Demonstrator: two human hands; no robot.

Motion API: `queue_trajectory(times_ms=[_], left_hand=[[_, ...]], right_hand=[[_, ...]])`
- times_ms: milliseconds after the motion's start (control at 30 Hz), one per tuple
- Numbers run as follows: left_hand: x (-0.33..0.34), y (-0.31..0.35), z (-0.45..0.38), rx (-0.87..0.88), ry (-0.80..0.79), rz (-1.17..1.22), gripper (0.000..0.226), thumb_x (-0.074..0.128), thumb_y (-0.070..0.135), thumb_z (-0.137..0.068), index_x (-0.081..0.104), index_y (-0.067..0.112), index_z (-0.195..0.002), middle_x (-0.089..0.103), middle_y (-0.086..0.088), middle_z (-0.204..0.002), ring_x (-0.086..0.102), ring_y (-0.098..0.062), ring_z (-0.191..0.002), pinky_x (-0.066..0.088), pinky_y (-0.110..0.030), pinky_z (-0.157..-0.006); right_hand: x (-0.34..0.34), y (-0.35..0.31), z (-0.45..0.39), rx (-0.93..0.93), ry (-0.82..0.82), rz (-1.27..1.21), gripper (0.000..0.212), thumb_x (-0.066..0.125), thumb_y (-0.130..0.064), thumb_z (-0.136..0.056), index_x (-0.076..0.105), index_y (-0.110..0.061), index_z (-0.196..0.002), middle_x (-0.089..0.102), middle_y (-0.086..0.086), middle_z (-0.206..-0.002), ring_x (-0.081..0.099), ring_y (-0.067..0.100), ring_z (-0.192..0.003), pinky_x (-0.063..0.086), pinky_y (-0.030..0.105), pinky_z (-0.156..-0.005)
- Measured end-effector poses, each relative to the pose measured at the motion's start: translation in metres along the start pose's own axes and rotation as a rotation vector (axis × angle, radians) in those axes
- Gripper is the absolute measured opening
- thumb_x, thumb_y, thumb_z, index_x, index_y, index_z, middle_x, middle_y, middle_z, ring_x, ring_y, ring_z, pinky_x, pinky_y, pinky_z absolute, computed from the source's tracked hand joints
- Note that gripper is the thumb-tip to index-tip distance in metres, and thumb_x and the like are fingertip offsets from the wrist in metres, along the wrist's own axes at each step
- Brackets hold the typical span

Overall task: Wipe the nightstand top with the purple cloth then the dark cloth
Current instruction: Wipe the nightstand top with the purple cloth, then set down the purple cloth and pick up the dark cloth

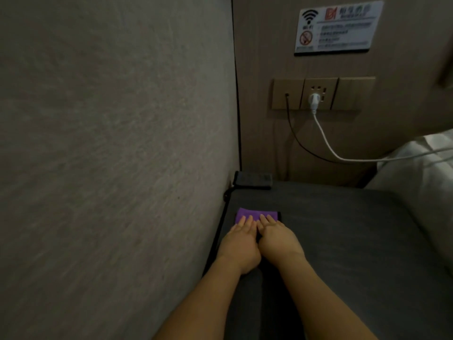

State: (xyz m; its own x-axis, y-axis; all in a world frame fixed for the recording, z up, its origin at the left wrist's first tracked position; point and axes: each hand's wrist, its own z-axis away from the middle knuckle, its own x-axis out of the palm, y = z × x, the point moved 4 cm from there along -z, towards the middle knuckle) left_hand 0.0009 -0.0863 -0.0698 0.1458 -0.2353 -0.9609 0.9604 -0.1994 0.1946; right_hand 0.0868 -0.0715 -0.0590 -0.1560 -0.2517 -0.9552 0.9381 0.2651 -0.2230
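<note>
Hands: left hand [241, 238] and right hand [277, 235] press flat, fingers straight, on the purple cloth [247, 214].
Dark cloth [252, 179]: beyond the hands, in the nightstand [343, 229] corner.
Risk: an uneven push may bunch the cloth.

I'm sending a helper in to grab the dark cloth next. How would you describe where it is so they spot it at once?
Start at the nightstand top and follow it to the back left corner, where the grey side wall meets the panel with the socket plate. The dark cloth lies folded there. Unlike the purple cloth, it is near black and no hand touches it.
</note>
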Motion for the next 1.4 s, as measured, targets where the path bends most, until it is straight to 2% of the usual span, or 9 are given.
queue_trajectory(times_ms=[367, 467, 533, 633, 733, 800, 933, 1100, 1400], left_hand=[[-0.018, -0.025, -0.059, 0.0, 0.058, 0.048, 0.067, 0.036, 0.023, -0.097, 0.007, 0.01, -0.155, 0.006, -0.008, -0.164, 0.004, -0.02, -0.152, 0.004, -0.03, -0.123], [-0.017, -0.031, -0.067, -0.012, 0.081, 0.087, 0.064, 0.041, 0.015, -0.092, 0.024, 0.01, -0.153, 0.02, -0.006, -0.162, 0.016, -0.019, -0.15, 0.009, -0.028, -0.123], [-0.013, -0.033, -0.07, -0.03, 0.076, 0.055, 0.046, 0.037, 0.02, -0.096, 0.046, 0.009, -0.14, 0.045, -0.008, -0.148, 0.037, -0.021, -0.138, 0.021, -0.028, -0.119], [-0.002, -0.033, -0.075, -0.027, 0.021, 0.013, 0.044, 0.027, 0.031, -0.101, 0.049, 0.012, -0.134, 0.053, -0.008, -0.139, 0.046, -0.021, -0.129, 0.027, -0.03, -0.115], [0.001, -0.034, -0.078, 0.006, 0.081, -0.031, 0.054, 0.023, 0.037, -0.097, 0.039, 0.017, -0.145, 0.042, -0.008, -0.15, 0.032, -0.023, -0.141, 0.001, -0.036, -0.123], [-0.006, -0.033, -0.075, -0.024, 0.116, -0.001, 0.057, 0.03, 0.032, -0.097, 0.031, 0.012, -0.15, 0.028, -0.01, -0.158, 0.017, -0.025, -0.149, -0.004, -0.032, -0.123], [-0.016, -0.03, -0.082, -0.035, 0.135, -0.001, 0.063, 0.033, 0.026, -0.099, 0.013, 0.004, -0.155, 0.011, -0.01, -0.163, 0.008, -0.022, -0.152, 0.006, -0.031, -0.124], [-0.023, -0.029, -0.102, -0.053, 0.124, -0.025, 0.061, 0.034, 0.026, -0.099, 0.016, 0.005, -0.154, 0.012, -0.009, -0.163, 0.008, -0.022, -0.152, 0.008, -0.031, -0.124], [-0.037, -0.032, -0.125, -0.049, 0.111, -0.033, 0.059, 0.036, 0.024, -0.1, 0.02, 0.005, -0.154, 0.015, -0.009, -0.163, 0.012, -0.022, -0.151, 0.01, -0.028, -0.121]], right_hand=[[-0.022, 0.002, -0.064, 0.004, -0.038, 0.032, 0.053, 0.037, -0.025, -0.097, 0.03, -0.011, -0.147, 0.025, 0.006, -0.158, 0.024, 0.019, -0.146, 0.02, 0.034, -0.119], [-0.048, -0.005, -0.073, 0.075, 0.029, 0.064, 0.036, 0.044, -0.032, -0.092, 0.063, -0.011, -0.115, 0.062, 0.009, -0.125, 0.06, 0.024, -0.114, 0.047, 0.033, -0.09], [-0.068, -0.01, -0.086, 0.094, 0.128, 0.012, 0.029, 0.05, -0.03, -0.09, 0.066, -0.009, -0.101, 0.067, 0.01, -0.111, 0.064, 0.025, -0.101, 0.046, 0.03, -0.075], [-0.066, -0.014, -0.122, 0.014, 0.177, -0.09, 0.039, 0.042, -0.02, -0.095, 0.051, -0.006, -0.13, 0.046, 0.012, -0.143, 0.043, 0.028, -0.131, 0.039, 0.035, -0.102], [-0.039, -0.006, -0.137, 0.096, 0.013, -0.187, 0.058, 0.036, -0.034, -0.099, 0.023, -0.006, -0.148, 0.019, 0.012, -0.158, 0.022, 0.028, -0.145, 0.024, 0.038, -0.116], [-0.03, 0.007, -0.134, 0.124, 0.013, -0.177, 0.065, 0.034, -0.04, -0.099, 0.018, -0.004, -0.15, 0.013, 0.012, -0.16, 0.016, 0.026, -0.147, 0.019, 0.037, -0.119], [-0.037, 0.054, -0.12, 0.165, 0.108, -0.082, 0.063, 0.03, -0.041, -0.1, 0.021, -0.003, -0.149, 0.017, 0.012, -0.16, 0.017, 0.024, -0.148, 0.018, 0.035, -0.119], [-0.045, 0.115, -0.101, 0.273, 0.101, -0.074, 0.055, 0.027, -0.039, -0.101, 0.025, -0.011, -0.148, 0.019, 0.006, -0.16, 0.021, 0.02, -0.147, 0.024, 0.036, -0.118], [-0.041, 0.113, -0.066, 0.166, 0.119, 0.011, 0.052, 0.029, -0.034, -0.101, 0.028, -0.009, -0.148, 0.025, 0.007, -0.158, 0.027, 0.022, -0.144, 0.029, 0.035, -0.115]])
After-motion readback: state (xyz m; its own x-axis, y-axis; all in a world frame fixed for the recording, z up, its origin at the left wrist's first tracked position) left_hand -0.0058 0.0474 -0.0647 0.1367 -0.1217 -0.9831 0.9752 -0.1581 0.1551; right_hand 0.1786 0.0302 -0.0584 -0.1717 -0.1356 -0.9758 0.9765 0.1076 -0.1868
